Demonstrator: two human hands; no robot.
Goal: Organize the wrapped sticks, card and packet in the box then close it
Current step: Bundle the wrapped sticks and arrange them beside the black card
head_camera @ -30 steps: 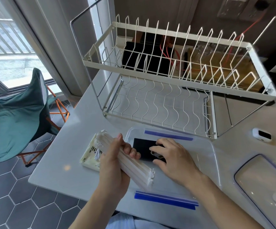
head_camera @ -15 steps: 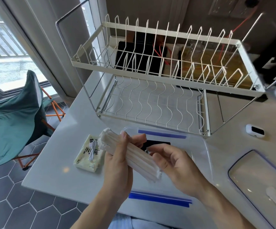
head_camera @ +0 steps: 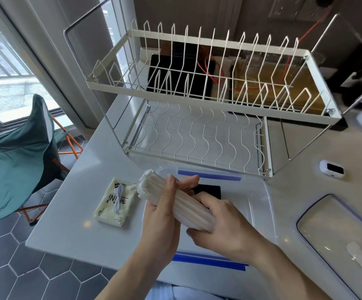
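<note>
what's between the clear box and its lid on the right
Nothing: in the head view the stretch of white counter between the box and the lid is bare. The small white device sits farther back, outside that gap.

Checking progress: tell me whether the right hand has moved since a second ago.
Yes. The right hand left the card and now grips the sticks.

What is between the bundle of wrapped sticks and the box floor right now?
Nothing visible blocks it. Both hands, left hand and right hand, hold the wrapped sticks above the open clear box; its lid lies apart to the right. Only the black card lies flat inside.
</note>
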